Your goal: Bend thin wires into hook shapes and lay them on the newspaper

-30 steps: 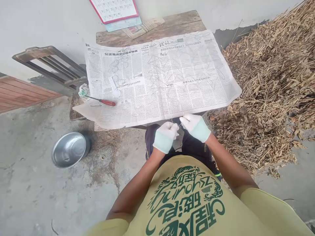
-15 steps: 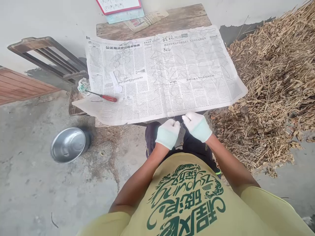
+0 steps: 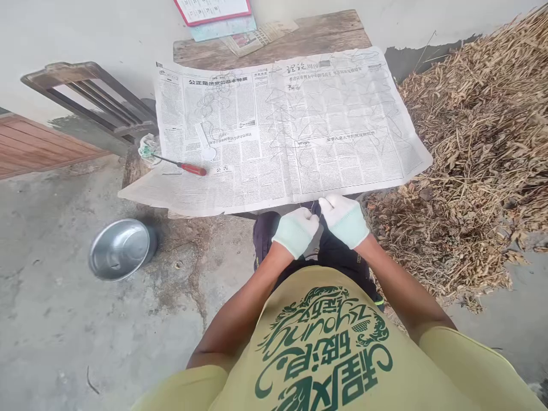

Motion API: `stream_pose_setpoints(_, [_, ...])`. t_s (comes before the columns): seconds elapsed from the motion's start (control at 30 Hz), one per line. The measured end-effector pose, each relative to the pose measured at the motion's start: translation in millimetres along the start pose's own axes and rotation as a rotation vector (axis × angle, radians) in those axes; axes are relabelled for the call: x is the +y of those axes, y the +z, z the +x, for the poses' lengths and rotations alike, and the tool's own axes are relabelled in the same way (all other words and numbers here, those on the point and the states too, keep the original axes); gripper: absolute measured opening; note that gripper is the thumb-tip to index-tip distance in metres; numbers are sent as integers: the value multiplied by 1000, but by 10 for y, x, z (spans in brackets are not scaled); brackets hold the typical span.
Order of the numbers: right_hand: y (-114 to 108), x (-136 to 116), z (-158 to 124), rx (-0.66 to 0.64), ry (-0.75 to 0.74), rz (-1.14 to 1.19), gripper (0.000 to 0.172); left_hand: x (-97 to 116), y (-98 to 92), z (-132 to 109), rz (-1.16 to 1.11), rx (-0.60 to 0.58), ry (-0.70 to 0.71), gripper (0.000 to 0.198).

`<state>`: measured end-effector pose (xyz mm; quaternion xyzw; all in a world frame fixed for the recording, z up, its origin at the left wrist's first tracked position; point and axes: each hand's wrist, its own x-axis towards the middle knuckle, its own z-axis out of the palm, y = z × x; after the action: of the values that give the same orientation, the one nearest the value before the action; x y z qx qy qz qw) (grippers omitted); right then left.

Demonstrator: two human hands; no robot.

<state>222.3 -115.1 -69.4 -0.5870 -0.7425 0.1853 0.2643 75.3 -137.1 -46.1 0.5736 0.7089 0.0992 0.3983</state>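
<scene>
From the head view, I see the left hand [image 3: 297,228] and right hand [image 3: 342,220], both gloved, curled closed with fingertips together. They seem to pinch a thin wire [image 3: 313,206] between them, though it is too fine for me to be sure. It sits just off the near edge of the newspaper [image 3: 240,200], where a screwdriver [image 3: 193,169] lies.

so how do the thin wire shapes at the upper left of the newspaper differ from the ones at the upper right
The left shapes look like rounded loops, while the right shapes look angular and pointed. The left shapes sit in a narrow cluster; the right shapes spread across a wider area. Both are thin, faint and lie on the newspaper.
</scene>
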Motion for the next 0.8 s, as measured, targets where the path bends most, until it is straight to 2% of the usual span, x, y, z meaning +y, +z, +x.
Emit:
stream_pose_setpoints(0.23, [-32,-82,99,-64,-33,-327,42,-31,156,5,114,50,-2,33])
stream_pose_setpoints(0.4, [-23,-183,114,-111,24,-362,38,-30,211,42,131,44,61,33])
stream_pose_setpoints(0.5, [-2,-168,120,-108,-1,-314,34,-19,199,43,23,2,81,33])
stream_pose_setpoints(0.6, [-17,-110,135,-92,14,-206,36,-14,162,11,-88,-34,38,36])
stream_pose_setpoints(0.8, [-173,13,53,-153,245,287,39,-54,74,-67,-381,-93,-17,26])
